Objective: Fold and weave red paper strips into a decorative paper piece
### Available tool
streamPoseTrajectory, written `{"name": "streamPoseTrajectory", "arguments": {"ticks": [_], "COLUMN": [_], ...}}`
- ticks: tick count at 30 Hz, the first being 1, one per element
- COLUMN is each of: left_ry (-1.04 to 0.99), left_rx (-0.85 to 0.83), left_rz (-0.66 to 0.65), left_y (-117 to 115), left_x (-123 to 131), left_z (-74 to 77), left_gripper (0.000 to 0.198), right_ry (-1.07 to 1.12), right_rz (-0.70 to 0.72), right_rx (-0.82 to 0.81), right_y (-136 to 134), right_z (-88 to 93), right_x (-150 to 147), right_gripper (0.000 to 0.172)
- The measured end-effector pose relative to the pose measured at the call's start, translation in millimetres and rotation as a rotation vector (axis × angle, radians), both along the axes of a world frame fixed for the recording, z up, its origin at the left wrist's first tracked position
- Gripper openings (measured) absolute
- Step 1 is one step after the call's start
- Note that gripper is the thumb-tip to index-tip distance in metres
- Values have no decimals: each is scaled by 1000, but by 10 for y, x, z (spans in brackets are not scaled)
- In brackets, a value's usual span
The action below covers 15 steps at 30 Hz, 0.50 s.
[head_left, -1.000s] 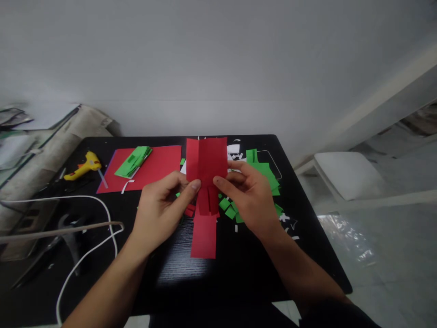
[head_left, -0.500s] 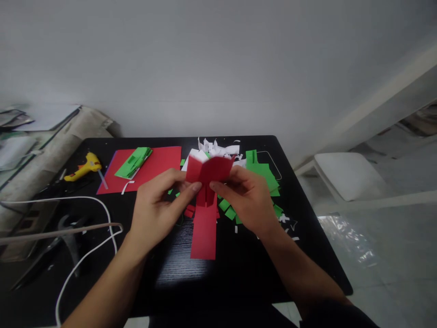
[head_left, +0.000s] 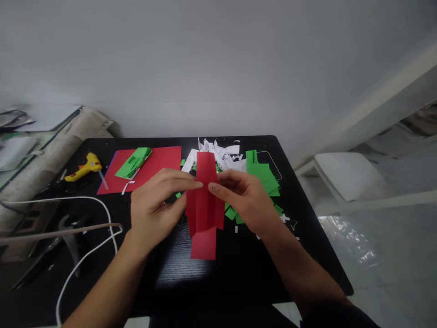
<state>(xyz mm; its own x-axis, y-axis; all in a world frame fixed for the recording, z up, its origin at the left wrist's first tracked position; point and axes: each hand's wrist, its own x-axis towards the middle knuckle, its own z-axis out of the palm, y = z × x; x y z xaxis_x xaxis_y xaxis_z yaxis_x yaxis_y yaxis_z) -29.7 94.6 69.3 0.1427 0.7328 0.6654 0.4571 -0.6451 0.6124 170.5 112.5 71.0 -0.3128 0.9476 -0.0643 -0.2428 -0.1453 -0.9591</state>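
Observation:
Between my hands is a folded piece of red paper (head_left: 205, 209), standing tall with creased panels that hang toward me. My left hand (head_left: 159, 207) grips its left side, thumb and index finger at the fold. From the other side my right hand (head_left: 244, 198) pinches it, with the thumb on the front and the other fingers partly hidden behind. Below it a flat red paper strip (head_left: 203, 248) lies on the black table (head_left: 239, 278); whether the two are joined I cannot tell.
Green paper pieces (head_left: 264, 175) and white scraps (head_left: 227, 155) lie behind my hands. At the left are a yellow glue gun (head_left: 83, 167), a red sheet (head_left: 167, 159) bearing a green paper bundle (head_left: 134, 162), scissors (head_left: 70, 239) and a white cable (head_left: 87, 259). A white stool (head_left: 350, 175) stands right.
The red folded paper has been turned: its spread upper flaps now hang downward over the strip, and a narrow panel points up. Both hands have shifted slightly around it.

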Motion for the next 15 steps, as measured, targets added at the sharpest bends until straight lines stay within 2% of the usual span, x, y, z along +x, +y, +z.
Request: {"name": "streamPoseTrajectory", "arguments": {"ticks": [2,4,8,10,15], "left_ry": [-26,-112,-216,-215,-187], "left_rx": [-57,-185,-459,-504,-493], "left_rz": [32,60,-38,-62,-81], "left_y": [-6,-10,-7,-5,-21], "left_x": [4,12,40,55,75], "left_z": [-3,-2,3,5,11], "left_gripper": [22,16,11,11,13], "right_ry": [-25,-54,-63,-56,-81], "right_rz": [-26,-56,-73,-61,-28], "right_rx": [8,31,96,119,178], "right_y": [-5,-5,-5,-11,-30], "right_z": [3,0,-14,-20,-21], "right_x": [2,-1,-25,-39,-51], "right_gripper": [29,28,24,22,17]}}
